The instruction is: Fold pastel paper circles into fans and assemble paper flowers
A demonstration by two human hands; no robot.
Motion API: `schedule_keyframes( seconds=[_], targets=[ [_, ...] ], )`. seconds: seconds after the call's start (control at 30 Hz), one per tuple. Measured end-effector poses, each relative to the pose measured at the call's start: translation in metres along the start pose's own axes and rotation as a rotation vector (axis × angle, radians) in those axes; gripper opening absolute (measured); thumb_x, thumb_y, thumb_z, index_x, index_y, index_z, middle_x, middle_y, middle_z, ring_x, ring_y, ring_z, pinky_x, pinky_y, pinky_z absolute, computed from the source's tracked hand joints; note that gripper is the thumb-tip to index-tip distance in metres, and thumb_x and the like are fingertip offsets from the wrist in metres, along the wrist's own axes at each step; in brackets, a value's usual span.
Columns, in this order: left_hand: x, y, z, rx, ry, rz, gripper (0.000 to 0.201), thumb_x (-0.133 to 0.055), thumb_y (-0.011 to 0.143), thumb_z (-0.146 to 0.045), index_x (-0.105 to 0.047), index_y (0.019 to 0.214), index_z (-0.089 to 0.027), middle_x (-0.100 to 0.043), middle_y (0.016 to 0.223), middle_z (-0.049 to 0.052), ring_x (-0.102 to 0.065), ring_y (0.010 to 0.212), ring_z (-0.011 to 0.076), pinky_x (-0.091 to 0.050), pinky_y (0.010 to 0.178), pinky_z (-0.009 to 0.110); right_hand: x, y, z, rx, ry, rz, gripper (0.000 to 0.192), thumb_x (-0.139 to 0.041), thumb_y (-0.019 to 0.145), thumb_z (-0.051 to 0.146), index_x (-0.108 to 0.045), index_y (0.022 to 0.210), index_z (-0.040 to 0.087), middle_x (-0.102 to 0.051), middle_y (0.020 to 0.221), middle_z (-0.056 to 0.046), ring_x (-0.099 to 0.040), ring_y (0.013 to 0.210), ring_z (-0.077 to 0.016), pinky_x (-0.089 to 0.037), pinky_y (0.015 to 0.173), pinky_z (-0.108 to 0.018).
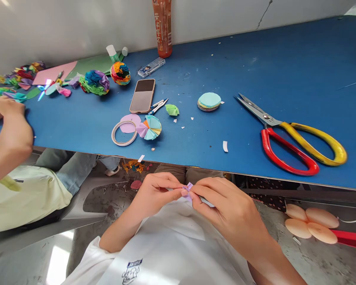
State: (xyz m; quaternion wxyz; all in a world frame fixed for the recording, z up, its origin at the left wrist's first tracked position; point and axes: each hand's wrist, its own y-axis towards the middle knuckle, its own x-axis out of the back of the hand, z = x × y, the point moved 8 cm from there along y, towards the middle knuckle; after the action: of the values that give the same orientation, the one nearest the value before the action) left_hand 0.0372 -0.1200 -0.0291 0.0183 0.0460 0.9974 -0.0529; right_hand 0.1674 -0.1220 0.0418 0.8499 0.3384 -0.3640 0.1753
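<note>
Two hands meeting below the table (255, 51) edge, over a white shirt (178, 245): left hand (157, 194) and right hand (225, 206) both with fingertips pressed together, pinching a small purple paper (188, 189) between them. Paper folded tight, only a sliver showing between the thumbs, just under the table's near edge.

On the table, straight up from the paper: a tape ring (124, 133) lying flat, touching a lilac disc (131, 122); beside those, a folded paper fan (150, 127) of mixed colours. Farther up, a phone (142, 95) face up, a pen (158, 106) just right of it, a green scrap (172, 109) beyond the pen. Right of the scrap, a stack of circles (209, 101), pale blue on top. Well right of the paper, scissors (287, 134) with one red and one yellow handle, blades closed. At the table's back edge, an orange bottle (163, 27), a clear case (151, 67), two paper balls (106, 79), a glue stick (112, 53).

Far left of the paper, another person's hand (10, 118) closed around coloured paper, sleeve pale yellow.
</note>
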Motion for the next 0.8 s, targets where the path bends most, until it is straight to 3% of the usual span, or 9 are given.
schedule_keyframes(
  seconds=[0.2,0.57,0.8],
  targets=[
    [-0.004,-0.001,0.006,0.096,-0.097,0.072,0.015,-0.086,0.061,-0.027,-0.080,0.074,-0.023,-0.070,0.070,0.005,-0.059,0.058,0.0093,-0.046,0.051,0.021,-0.001,-0.001,-0.001,-0.037,0.043,0.041,0.025,-0.046,0.093,0.014,-0.063,0.076,0.022,-0.067,0.075,-0.003,-0.059,0.068,-0.0154,-0.049,0.064,-0.032],
    [-0.002,0.001,0.002,0.068,-0.029,-0.035,0.018,-0.088,0.055,-0.028,-0.077,0.064,-0.017,-0.068,0.064,0.003,-0.057,0.055,0.0083,-0.044,0.047,0.019,-0.004,-0.004,-0.007,-0.085,0.052,0.049,0.020,-0.049,0.094,0.017,-0.063,0.080,0.020,-0.068,0.077,-0.003,-0.060,0.068,-0.0138,-0.048,0.063,-0.030],
    [-0.002,0.001,0.003,0.056,0.081,-0.023,0.023,-0.086,0.060,-0.035,-0.075,0.065,-0.015,-0.068,0.067,0.004,-0.059,0.060,0.0103,-0.049,0.052,0.021,-0.011,-0.002,-0.020,-0.165,0.165,0.162,0.023,-0.047,0.093,0.019,-0.064,0.078,0.022,-0.069,0.079,-0.001,-0.063,0.070,-0.0133,-0.048,0.061,-0.027]
  ],
)
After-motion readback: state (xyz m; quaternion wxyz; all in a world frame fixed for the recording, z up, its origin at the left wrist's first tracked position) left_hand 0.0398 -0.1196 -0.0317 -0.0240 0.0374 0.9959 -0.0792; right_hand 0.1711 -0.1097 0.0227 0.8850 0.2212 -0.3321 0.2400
